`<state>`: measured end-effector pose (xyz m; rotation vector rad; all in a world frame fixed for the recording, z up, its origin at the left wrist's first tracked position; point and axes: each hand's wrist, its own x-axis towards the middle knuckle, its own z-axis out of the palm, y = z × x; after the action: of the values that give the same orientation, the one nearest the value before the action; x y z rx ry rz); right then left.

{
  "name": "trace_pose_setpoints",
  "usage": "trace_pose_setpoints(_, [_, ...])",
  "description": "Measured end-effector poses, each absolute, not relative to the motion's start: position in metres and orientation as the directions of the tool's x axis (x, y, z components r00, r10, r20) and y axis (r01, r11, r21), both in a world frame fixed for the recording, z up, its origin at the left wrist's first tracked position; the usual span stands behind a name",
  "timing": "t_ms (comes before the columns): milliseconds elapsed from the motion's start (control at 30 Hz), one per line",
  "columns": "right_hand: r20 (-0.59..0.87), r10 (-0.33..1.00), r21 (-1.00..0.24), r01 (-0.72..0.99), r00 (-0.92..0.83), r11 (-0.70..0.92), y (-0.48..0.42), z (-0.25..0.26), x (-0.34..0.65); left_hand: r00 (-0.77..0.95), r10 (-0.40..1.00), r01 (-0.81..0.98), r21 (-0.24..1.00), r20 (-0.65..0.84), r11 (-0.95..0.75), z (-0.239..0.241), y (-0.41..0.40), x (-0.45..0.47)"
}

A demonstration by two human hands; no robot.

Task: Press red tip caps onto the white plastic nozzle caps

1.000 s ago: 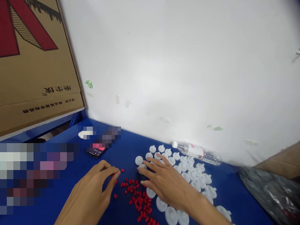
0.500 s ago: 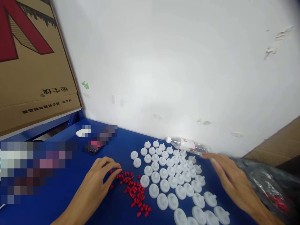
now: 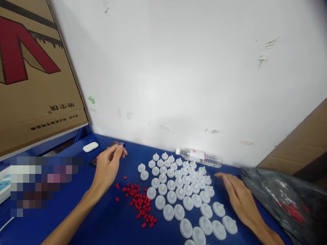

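Observation:
My left hand [image 3: 108,165] hovers over or rests on the near part of a dark phone [image 3: 119,143]. Its fingers are curled and the thumb lies against them; whatever they may hold is hidden. Several small red tube-like pieces [image 3: 139,200] lie loose to the right of that wrist. Beside them spread many white round discs [image 3: 180,193], each with a short stem on top. At the right edge of these discs is my right hand [image 3: 238,195], fingers stretched out and close together, with nothing visible in it.
A clear plastic bottle [image 3: 199,157] lies along the wall. A grey plastic bag with red contents [image 3: 291,204] sits at right. On the left are a white case [image 3: 90,147], a power strip [image 3: 5,183] and a large cardboard box [image 3: 43,95] above the blue table [image 3: 74,190].
My left hand has moved from the red pieces up and left to the phone. The right hand stays beside the white discs, its fingers a bit lower. The view has shifted slightly.

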<state>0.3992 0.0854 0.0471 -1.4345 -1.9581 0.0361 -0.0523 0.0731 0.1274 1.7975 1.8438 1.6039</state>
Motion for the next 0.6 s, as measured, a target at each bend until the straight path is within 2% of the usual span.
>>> trace_pose_setpoints(167, [0.588, 0.796, -0.316, 0.865, -0.144, 0.39, 0.087, 0.041, 0.407, -0.258, 0.692, 0.712, 0.617, 0.674, -0.336, 0.138, 0.134, -0.031])
trace_pose_setpoints(300, [0.672, 0.696, -0.098, 0.902, -0.252, 0.421, 0.091, 0.033, 0.42, -0.018, 0.651, 0.826, 0.378, 0.759, -0.419, 0.143, 0.164, -0.045])
trace_pose_setpoints(433, [0.672, 0.618, 0.13, 0.886, -0.408, 0.444, 0.095, 0.027, 0.431, 0.179, 0.601, 0.872, 0.157, 0.779, -0.464, 0.123, 0.163, -0.074])
trace_pose_setpoints(500, [0.667, 0.608, 0.159, 0.88, -0.43, 0.448, 0.097, 0.027, 0.432, 0.259, 0.574, 0.873, 0.066, 0.777, -0.483, 0.105, 0.154, -0.087])
trace_pose_setpoints(600, [0.698, 0.607, 0.111, 0.895, -0.379, 0.431, 0.1, 0.03, 0.432, 0.337, 0.525, 0.86, -0.028, 0.781, -0.51, 0.083, 0.138, -0.1])
